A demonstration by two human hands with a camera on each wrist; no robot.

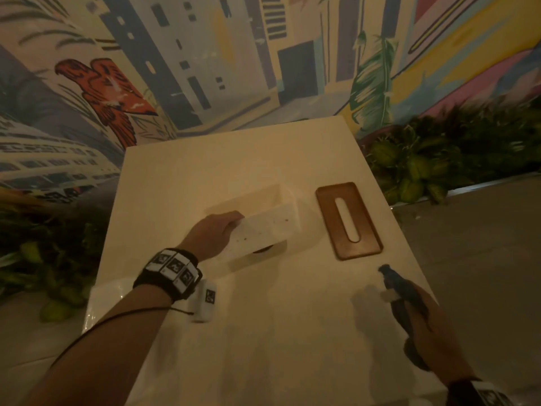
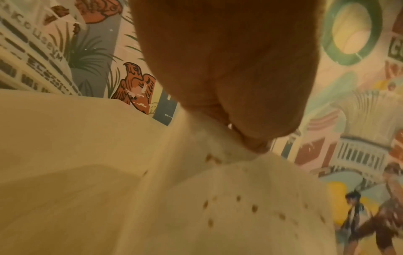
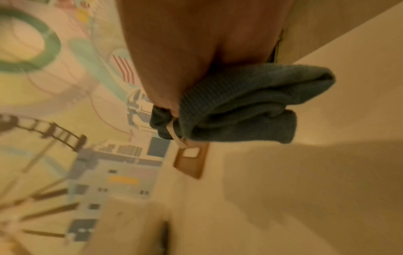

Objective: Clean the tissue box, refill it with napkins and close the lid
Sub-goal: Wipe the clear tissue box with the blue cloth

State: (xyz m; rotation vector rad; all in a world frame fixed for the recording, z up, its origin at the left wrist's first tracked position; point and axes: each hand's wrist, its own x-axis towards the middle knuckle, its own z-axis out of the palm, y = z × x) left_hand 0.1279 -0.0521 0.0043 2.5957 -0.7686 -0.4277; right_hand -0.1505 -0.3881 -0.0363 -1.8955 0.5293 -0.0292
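Observation:
The white speckled tissue box [image 1: 263, 227] is open and tipped up on one edge in the middle of the cream table [image 1: 263, 332]. My left hand [image 1: 228, 225] grips its near end wall; close up, the thumb presses the speckled wall [image 2: 240, 207]. The brown wooden lid [image 1: 348, 219] with a long slot lies flat to the right of the box, and it also appears in the right wrist view [image 3: 191, 160]. My right hand [image 1: 430, 332] holds a bunched blue cloth [image 1: 401, 288] above the table's right front, apart from the box. The cloth [image 3: 250, 103] sticks out past my fingers.
A clear plastic pack [image 1: 105, 300] lies at the table's left front corner under my left forearm. Green plants [image 1: 424, 171] flank the table on both sides. A painted mural wall [image 1: 205, 68] stands just behind the table's far edge.

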